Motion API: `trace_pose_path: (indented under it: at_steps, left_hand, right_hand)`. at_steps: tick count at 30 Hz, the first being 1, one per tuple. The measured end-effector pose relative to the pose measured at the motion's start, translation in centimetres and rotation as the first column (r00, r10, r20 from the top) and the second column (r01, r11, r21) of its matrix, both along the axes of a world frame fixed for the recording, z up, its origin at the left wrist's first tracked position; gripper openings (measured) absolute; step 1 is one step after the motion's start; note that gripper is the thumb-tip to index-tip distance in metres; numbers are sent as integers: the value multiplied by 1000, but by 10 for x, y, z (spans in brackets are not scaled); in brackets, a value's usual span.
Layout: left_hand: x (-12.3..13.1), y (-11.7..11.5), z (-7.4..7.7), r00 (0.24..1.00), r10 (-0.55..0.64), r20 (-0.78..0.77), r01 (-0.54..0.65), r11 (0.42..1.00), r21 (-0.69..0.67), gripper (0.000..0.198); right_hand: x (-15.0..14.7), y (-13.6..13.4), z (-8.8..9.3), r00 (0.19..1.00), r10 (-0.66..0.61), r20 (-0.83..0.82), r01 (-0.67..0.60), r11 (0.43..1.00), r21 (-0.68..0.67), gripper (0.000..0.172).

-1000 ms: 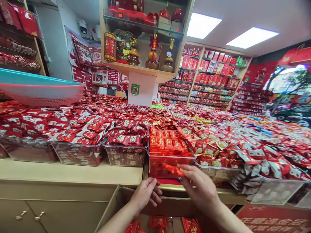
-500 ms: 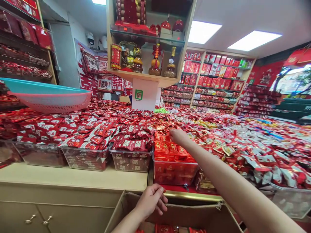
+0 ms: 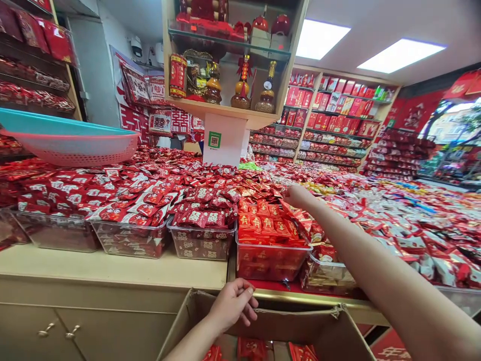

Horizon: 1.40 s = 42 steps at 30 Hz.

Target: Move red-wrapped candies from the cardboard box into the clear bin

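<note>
My left hand (image 3: 236, 303) hovers over an open cardboard box (image 3: 296, 328), its fingers loosely bent and apart, with nothing visible in them. Inside the box lie red packets (image 3: 252, 349). My right hand (image 3: 300, 196) reaches across to the back right of a clear plastic tub (image 3: 272, 263) heaped with red, gold-printed packets (image 3: 265, 224). Its fingers are curled down at the packets there; the fingertips are hidden, so what they hold cannot be made out. To the left stands a tub of dark red packets (image 3: 203, 216).
More clear tubs (image 3: 128, 240) line the counter (image 3: 112, 268), with mixed packets (image 3: 398, 225) spread on the right. Nested plastic baskets (image 3: 75, 148) sit at left. A display cabinet (image 3: 225, 110) hangs above a white QR-code panel (image 3: 225, 145). Cupboard doors (image 3: 112, 331) are below.
My right hand has moved right, from the middle of the red-packet tub to its back right side. My left hand stays over the box. The view has shifted slightly.
</note>
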<state>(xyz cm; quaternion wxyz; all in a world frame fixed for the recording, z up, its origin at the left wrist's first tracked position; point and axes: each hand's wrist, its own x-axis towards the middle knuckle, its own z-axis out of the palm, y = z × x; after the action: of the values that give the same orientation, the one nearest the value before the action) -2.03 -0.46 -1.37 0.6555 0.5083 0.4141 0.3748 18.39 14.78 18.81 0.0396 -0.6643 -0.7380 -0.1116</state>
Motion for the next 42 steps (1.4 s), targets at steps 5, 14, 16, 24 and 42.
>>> trace_pose_path:
  at_steps: [5, 14, 16, 24, 42]
  left_hand:
    - [0, 0, -1, 1000, 1, 8, -1, 1000, 9, 32]
    - [-1, -3, -1, 1000, 2, 31, -2, 1000, -3, 32]
    - [-1, -3, -2, 999, 7, 36, -6, 1000, -5, 33]
    - [-2, -6, 1, 995, 12, 96, -6, 998, -69, 41]
    - [-4, -19, 19, 978, -134, 157, 121, 989, 91, 40]
  right_hand:
    - [10, 3, -17, 997, -78, -24, 77, 996, -39, 32]
    - [-12, -11, -19, 984, -146, -102, 160, 978, 137, 24]
    - [-23, -33, -10, 986, -119, -118, 145, 959, 243, 30]
    - [-62, -181, -113, 797, 604, 1, -543, 716, 439, 25]
    - [-38, -193, -175, 338, 206, -918, -407, 912, 55, 30]
